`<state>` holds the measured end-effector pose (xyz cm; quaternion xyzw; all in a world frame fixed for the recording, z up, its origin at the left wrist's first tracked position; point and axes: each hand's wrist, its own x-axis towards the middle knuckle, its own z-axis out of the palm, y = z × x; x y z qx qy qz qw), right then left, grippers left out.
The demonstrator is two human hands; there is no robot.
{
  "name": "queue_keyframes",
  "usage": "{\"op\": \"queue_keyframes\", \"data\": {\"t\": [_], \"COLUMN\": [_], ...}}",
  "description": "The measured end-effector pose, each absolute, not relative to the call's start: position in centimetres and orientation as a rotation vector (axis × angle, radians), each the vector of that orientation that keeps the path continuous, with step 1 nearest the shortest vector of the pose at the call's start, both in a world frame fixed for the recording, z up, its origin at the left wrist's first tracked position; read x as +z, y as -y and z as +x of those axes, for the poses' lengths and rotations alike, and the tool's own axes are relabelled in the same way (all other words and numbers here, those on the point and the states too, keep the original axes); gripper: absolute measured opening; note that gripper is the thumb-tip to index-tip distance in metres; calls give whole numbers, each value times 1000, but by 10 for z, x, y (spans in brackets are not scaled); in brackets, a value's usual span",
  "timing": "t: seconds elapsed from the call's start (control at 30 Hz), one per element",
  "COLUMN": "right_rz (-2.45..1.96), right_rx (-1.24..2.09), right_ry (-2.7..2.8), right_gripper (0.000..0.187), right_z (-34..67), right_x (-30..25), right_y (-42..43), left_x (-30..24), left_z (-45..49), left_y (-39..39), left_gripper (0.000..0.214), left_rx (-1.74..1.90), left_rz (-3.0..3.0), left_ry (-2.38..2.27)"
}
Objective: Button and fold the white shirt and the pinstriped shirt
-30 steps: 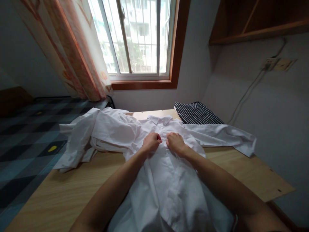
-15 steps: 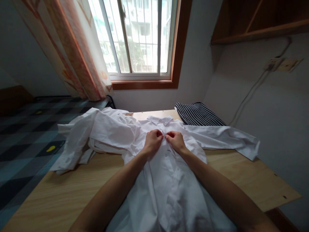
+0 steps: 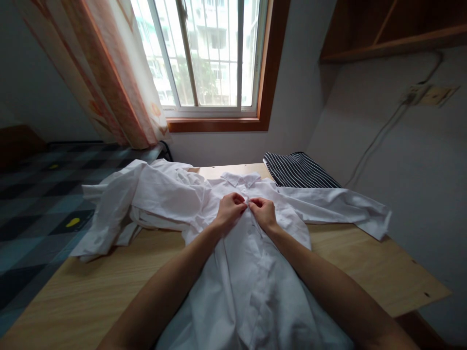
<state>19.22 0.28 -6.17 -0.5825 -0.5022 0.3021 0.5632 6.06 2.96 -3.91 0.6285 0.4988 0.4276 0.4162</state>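
A white button-up shirt (image 3: 251, 282) lies face up on a light wooden table (image 3: 91, 291), collar toward the window and one sleeve stretched out to the right. My left hand (image 3: 228, 209) and my right hand (image 3: 263, 211) meet at the shirt's front placket just below the collar. Each hand pinches the cloth there, fingertips almost touching. What the fingertips hold besides cloth is too small to see.
More crumpled white cloth (image 3: 127, 204) is heaped on the table's left side. A folded black-and-white striped garment (image 3: 297, 170) lies at the back right. Beyond are a window (image 3: 207, 53), a curtain (image 3: 105, 68), a wall socket (image 3: 419, 95) and a checked bed cover (image 3: 32, 194).
My hands have shifted a little up the placket toward the collar and drawn closer together, from resting fists into pinches. The shirt has barely moved.
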Motion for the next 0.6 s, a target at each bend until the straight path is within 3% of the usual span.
{"op": "queue_keyframes", "data": {"t": [0.23, 0.37, 0.6], "right_rz": [-1332, -1229, -1106], "right_rx": [774, 1024, 1312], "right_ry": [1168, 971, 877], "right_gripper": [23, 35, 27], "right_z": [189, 191, 201], "right_x": [-58, -56, -54], "right_y": [2, 0, -3], "left_x": [-41, -39, -37], "left_z": [60, 60, 60], "left_y": [-32, -30, -27], "left_gripper": [16, 18, 26], "left_rx": [1067, 1081, 1046], "left_rz": [1504, 1373, 1241], "left_ry": [-1235, -1167, -982]}}
